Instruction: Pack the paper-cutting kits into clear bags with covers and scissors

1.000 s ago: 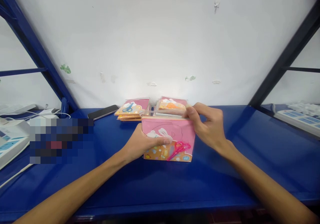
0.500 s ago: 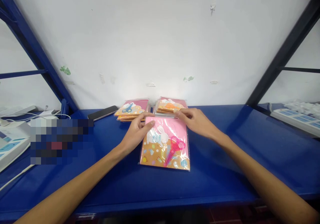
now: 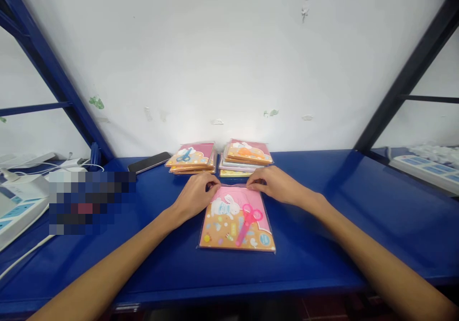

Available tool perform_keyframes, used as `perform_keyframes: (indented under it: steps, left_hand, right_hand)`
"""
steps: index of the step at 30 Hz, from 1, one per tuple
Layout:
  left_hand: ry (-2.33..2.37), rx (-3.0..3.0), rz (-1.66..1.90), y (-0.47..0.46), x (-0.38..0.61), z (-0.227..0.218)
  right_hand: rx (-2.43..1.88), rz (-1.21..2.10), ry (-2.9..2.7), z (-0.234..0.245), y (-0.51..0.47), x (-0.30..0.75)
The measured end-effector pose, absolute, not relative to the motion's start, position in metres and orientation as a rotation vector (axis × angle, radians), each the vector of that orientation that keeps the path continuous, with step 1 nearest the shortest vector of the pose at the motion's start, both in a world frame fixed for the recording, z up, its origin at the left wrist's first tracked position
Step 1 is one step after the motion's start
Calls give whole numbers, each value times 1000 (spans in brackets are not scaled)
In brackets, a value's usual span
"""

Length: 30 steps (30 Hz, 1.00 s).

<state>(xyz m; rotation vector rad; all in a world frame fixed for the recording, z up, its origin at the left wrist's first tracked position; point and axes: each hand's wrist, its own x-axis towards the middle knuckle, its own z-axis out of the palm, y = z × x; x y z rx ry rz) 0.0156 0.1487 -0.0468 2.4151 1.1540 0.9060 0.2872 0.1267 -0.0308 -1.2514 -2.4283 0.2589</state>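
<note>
A pink and orange craft packet (image 3: 236,220) with a rabbit picture and pink scissors lies flat on the blue shelf (image 3: 322,244), sealed in clear plastic. My left hand (image 3: 195,197) rests at its far left corner, fingers curled and pinching the plastic top edge. At the far right corner my right hand (image 3: 274,184) does the same with curled fingers. Behind them stand two stacks of similar packets, one on the left (image 3: 190,157) and one on the right (image 3: 245,156).
A dark phone (image 3: 148,161) lies by the wall at the back left. White devices with cables (image 3: 17,201) sit at the far left, next to a blurred patch. A white power strip (image 3: 426,165) lies at the far right. Blue frame bars rise at both sides.
The packet was held upright a second ago; it has been laid flat and slid nearer to me. Both hands have come down to its far edge.
</note>
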Motion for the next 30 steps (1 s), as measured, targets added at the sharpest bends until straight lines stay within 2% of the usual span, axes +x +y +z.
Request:
perform_keyframes:
  steps: [10,18,30]
  left_hand:
    - [1080,2627,849,146,14,-41]
    - [860,2741,839,135,17,-48]
    - [842,2810,666,129,21,-44]
  right_hand:
    - [-1237,301,-2462,-24,124,288]
    - [-1270,185,-2488,-18,112,280]
    - [-1268,293,-2446,-22,109,266]
